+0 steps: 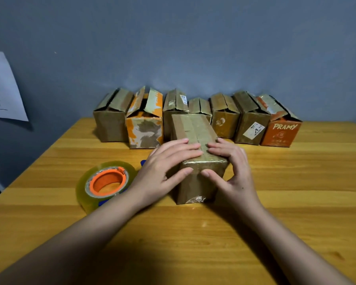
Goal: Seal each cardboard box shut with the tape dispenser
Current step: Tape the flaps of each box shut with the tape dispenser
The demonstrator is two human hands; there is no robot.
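Two hands press the box [195,153] at table [296,192] centre: my left hand [164,163] and right hand [230,163], fingers flat on top, thumbs on its near face. Cardboard looks light, stiff, tape-slick; I'd grip its sides. Dispenser [107,182] lies at 9 o'clock.

Eight cardboard boxes: seven in a back row [252,120], one in front [195,140]. One tape roll [106,182]. One sheet of paper [4,89]. One table [296,192]. Two hands [164,167].
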